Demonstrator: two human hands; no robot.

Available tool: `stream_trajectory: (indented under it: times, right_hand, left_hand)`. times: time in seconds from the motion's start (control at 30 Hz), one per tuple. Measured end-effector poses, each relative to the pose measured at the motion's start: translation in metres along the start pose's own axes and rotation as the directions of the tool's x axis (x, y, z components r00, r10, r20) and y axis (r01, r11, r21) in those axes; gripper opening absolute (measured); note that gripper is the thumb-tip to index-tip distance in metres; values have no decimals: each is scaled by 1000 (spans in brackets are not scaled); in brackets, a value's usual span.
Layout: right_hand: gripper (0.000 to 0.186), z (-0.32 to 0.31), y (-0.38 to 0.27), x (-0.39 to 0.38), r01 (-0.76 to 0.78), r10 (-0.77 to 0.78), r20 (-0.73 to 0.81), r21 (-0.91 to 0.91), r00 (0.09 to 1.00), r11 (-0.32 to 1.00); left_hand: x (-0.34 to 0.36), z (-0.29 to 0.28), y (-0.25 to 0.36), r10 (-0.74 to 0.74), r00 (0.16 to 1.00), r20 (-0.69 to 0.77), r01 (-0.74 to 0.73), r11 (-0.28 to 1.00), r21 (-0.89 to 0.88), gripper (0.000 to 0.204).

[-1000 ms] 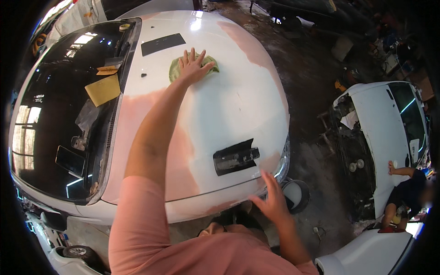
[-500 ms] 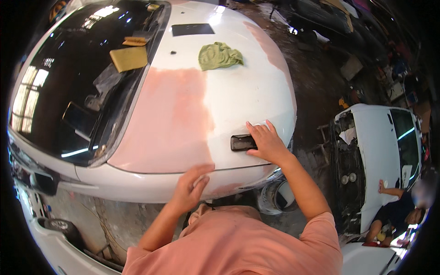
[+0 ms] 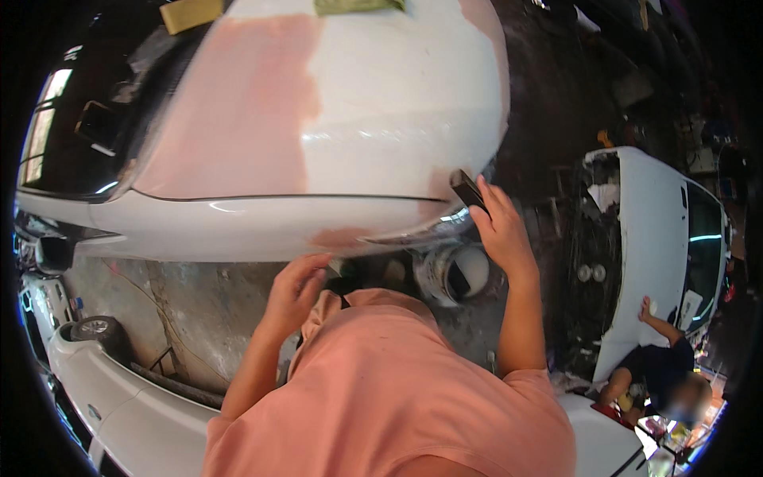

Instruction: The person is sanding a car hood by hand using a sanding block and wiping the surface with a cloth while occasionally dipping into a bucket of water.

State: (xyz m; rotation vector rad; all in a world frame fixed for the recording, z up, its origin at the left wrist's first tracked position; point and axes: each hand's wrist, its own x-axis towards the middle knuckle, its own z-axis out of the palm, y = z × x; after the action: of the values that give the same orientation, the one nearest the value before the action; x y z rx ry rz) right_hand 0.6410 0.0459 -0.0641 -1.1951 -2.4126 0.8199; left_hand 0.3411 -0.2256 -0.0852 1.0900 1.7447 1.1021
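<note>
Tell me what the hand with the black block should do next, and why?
Perhaps the right hand should bring the black sanding block over the bucket: the hand grips the block near the front corner of the car hood, and the bucket stands close by.

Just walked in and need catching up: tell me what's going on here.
A person's right hand grips a dark block at the front corner of a white-and-pink hood; whether it touches is unclear. The left hand, seemingly empty, hangs beside the fender. A green cloth lies on the hood and a bucket stands below.
</note>
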Motion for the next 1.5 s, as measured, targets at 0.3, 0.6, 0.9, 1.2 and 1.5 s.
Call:
stream_trajectory:
  times: [0.3, 0.6, 0.9, 1.2, 1.5]
  right_hand:
    - [41, 143, 298, -191, -849, 706, 646, 514, 289, -123]
    - [40, 349, 439, -204, -898, 899, 175, -122, 401, 424]
    - [53, 224, 337, -189, -643, 827, 295, -523, 479, 559]
    - [60, 30, 112, -141, -476, 523, 149, -263, 839, 839]
    - [51, 103, -162, 77, 616, -615, 37, -40, 787, 786]
  left_hand:
    - [-47, 71, -32, -399, 913, 78, 392, 915, 95, 27]
    - [-69, 93, -59, -630, 777, -3, 616, 759, 210, 28]
    - [-73, 67, -45, -291, 931, -220, 349, 885, 307, 30]
    - [37, -237, -64, 581, 342, -739, 199, 723, 661, 33]
    - [135, -417, -74, 702, 144, -698, 434, 589, 682, 56]
